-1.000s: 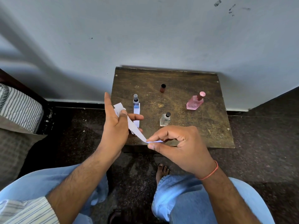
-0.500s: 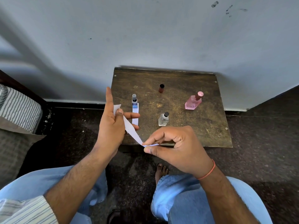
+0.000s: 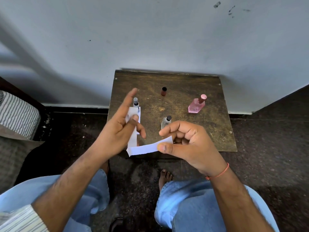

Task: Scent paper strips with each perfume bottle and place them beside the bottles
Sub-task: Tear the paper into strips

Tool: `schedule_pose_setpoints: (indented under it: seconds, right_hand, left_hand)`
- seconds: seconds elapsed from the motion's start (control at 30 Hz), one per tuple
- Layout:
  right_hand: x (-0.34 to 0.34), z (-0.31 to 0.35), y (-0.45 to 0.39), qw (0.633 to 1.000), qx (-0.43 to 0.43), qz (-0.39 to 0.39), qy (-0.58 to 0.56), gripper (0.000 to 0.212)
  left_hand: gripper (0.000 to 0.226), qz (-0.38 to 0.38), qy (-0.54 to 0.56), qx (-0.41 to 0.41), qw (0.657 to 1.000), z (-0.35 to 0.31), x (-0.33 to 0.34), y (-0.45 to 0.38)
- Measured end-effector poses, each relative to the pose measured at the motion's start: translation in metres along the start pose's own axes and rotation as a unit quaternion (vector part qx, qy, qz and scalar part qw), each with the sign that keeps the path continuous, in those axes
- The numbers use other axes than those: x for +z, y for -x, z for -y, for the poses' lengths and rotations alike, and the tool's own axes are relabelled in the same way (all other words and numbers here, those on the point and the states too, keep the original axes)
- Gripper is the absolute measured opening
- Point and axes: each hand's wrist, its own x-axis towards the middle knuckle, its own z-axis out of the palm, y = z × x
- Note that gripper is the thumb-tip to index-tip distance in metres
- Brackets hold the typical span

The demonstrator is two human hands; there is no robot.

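A small worn wooden table point(image 3: 210, 131) carries a grey-capped bottle point(image 3: 135, 103), a dark red bottle point(image 3: 164, 91), a pink bottle point(image 3: 196, 106) and a clear black-capped bottle point(image 3: 166, 121). A white strip lies beside the grey-capped bottle, mostly hidden by my left hand. My left hand point(image 3: 119, 129) hovers over the table's left edge, index finger straight up, thumb pinching a piece of white paper point(image 3: 132, 113). My right hand point(image 3: 187, 144) pinches one end of a separate paper strip point(image 3: 144, 148) between thumb and forefinger, just in front of the clear bottle.
The table stands against a pale wall point(image 3: 150, 39) on a dark floor. A striped cushion point(image 3: 16, 114) sits at the left. My knees in blue jeans point(image 3: 192, 206) and a bare foot point(image 3: 164, 176) are below the table's front edge.
The strip has come free of the paper in my left hand and now hangs from my right hand alone. My left hand has lifted and shifted right over the table.
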Motion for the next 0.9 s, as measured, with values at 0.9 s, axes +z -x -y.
schedule_pose_setpoints:
  seconds: [0.9]
  right_hand:
    - [-0.001, -0.013, -0.003, 0.99, 0.135, 0.011, 0.041, 0.024]
  left_hand:
    - [0.042, 0.231, 0.181, -0.118, 0.949, -0.012, 0.011, 0.016]
